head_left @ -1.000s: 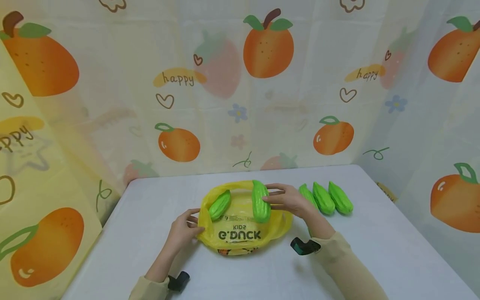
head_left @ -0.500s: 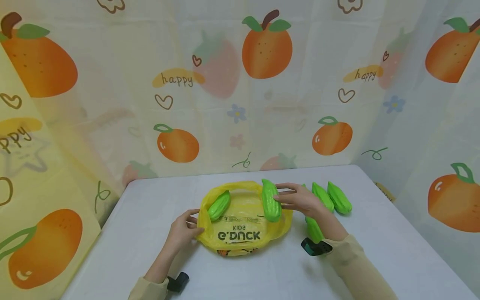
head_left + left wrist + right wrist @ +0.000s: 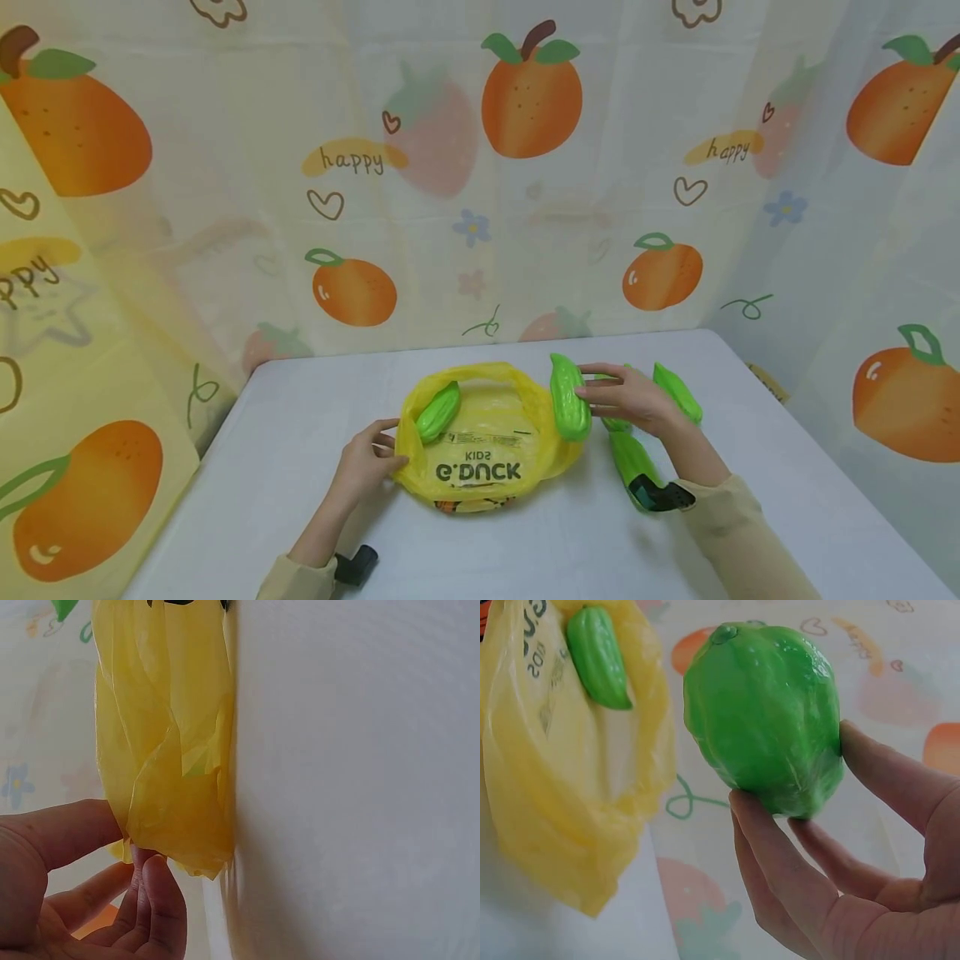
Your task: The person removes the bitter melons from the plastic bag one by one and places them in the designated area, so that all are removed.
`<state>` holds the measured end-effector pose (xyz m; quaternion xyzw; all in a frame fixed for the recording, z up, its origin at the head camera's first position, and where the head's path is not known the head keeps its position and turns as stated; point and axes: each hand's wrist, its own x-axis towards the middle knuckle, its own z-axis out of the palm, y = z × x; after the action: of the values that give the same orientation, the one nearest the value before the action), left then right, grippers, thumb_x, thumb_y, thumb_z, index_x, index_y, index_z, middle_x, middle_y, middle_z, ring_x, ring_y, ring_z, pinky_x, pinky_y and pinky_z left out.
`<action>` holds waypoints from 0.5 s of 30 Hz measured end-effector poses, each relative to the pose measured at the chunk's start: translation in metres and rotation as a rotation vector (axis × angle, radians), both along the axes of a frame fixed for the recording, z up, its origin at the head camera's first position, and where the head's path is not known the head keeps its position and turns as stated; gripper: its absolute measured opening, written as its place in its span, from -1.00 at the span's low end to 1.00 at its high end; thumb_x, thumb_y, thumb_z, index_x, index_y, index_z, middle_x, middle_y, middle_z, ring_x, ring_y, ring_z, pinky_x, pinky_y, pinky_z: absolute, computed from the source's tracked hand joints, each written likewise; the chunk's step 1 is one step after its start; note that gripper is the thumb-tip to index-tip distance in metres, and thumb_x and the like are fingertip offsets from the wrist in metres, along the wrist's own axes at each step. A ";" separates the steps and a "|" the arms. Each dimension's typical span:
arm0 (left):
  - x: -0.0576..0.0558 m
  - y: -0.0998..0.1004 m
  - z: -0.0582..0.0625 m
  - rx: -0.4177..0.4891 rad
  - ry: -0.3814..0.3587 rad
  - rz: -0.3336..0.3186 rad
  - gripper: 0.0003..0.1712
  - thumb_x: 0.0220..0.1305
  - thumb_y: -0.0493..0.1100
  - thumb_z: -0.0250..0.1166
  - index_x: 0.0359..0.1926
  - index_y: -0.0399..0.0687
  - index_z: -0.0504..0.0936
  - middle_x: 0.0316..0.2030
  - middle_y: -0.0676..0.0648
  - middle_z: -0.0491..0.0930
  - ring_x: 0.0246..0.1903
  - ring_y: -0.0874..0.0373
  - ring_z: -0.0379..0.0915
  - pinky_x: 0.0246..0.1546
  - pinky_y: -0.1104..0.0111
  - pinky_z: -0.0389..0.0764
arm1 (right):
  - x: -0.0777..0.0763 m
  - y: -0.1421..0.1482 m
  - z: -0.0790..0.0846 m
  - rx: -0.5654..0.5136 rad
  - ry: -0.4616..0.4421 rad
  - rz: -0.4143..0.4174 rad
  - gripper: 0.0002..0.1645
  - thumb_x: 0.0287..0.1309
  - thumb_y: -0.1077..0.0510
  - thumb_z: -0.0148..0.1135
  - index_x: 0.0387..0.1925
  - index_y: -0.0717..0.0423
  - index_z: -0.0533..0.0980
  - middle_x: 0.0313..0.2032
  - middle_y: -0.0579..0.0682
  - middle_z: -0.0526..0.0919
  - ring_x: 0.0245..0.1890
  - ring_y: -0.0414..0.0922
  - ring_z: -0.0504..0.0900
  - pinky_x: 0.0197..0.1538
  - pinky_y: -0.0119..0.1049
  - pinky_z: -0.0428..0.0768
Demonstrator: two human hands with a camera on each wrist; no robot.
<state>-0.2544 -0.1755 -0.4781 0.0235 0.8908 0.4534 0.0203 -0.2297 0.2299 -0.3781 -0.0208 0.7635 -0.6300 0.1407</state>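
Observation:
My left hand (image 3: 362, 461) pinches the left edge of a yellow plastic bag (image 3: 551, 467), which lies with its mouth spread on the table; in the left wrist view, thumb and fingers meet at the bag's crumpled edge (image 3: 180, 817). Inside the bag rests one ridged green gourd (image 3: 438, 412). In my right hand (image 3: 633, 400) another ridged green gourd (image 3: 570, 400) is held by the fingertips, raised at the bag's right rim. The right wrist view shows its blunt end (image 3: 765, 712), apart from the bag.
Right of the bag, a gourd (image 3: 633, 458) lies partly behind the wrist camera (image 3: 660, 493). Farther back is another gourd (image 3: 677, 392), and green parts show around the right hand. A fruit-print curtain (image 3: 480, 208) stands behind the white table (image 3: 480, 558).
My right hand has moved right with its gourd, from over the bag's mouth to its right rim. The left hand keeps its place on the bag.

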 end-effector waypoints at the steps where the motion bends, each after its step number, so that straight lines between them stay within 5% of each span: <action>1: 0.000 0.000 0.000 0.000 0.000 0.000 -0.29 -0.06 -0.28 0.45 0.20 -0.08 0.47 -0.19 -0.17 0.56 -0.33 0.13 0.53 -0.43 0.37 0.57 | 0.000 0.003 0.000 0.011 0.006 0.003 -0.17 0.15 0.06 0.29 0.36 0.25 0.18 0.25 0.36 0.33 0.03 -0.09 0.59 0.10 -0.12 0.55; 15: -0.001 0.001 0.000 -0.011 -0.022 0.007 -0.29 -0.05 -0.26 0.45 0.21 -0.06 0.46 -0.17 -0.17 0.56 -0.31 0.11 0.52 -0.42 0.37 0.56 | 0.013 0.042 -0.002 0.083 0.015 0.051 -0.15 0.23 0.07 0.20 0.40 0.30 0.06 0.34 0.39 0.16 0.17 -0.06 0.47 0.19 -0.07 0.46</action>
<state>-0.2553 -0.1748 -0.4778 0.0151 0.8930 0.4488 0.0288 -0.2166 0.2716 -0.3799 -0.0390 0.7893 -0.5937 0.1515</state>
